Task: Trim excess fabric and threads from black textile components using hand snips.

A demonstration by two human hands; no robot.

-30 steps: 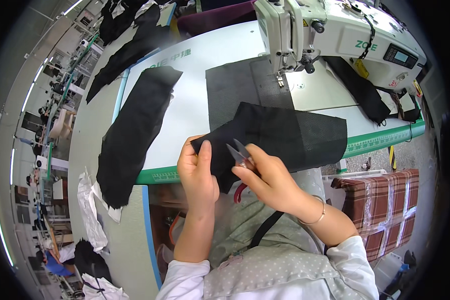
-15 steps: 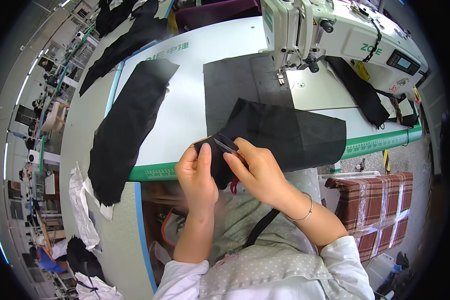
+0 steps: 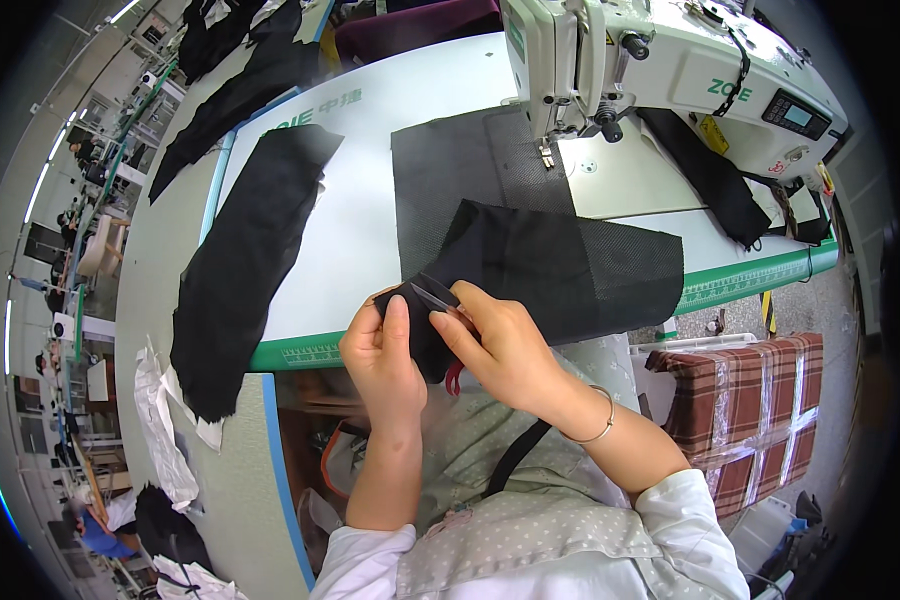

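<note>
My left hand (image 3: pixel 390 365) pinches an edge of black fabric (image 3: pixel 540 265) between thumb and fingers, just in front of the table's edge. In my right hand (image 3: pixel 505 345) is a pair of small metal thread snips (image 3: pixel 432 298), the pointed blades touching or lying very close to the fabric by my left thumb. The rest of this piece, part plain cloth and part mesh, spreads rightward over the table edge. Under it lies a flat dark mesh panel (image 3: pixel 445 165). A red loop (image 3: pixel 454 379) hangs below my right fingers; what it belongs to is hidden.
A white sewing machine (image 3: pixel 660 70) stands at the back right, its presser foot (image 3: pixel 547 155) over the mesh panel. Another black cloth piece (image 3: pixel 245 260) lies on the left. A black strip (image 3: pixel 705 180) rests under the machine arm. A plaid-covered box (image 3: pixel 740 410) sits at lower right.
The whole view has shifted slightly left. Both hands keep nearly the same grip at the same spot on the fabric, and the snips stay by my left thumb.
</note>
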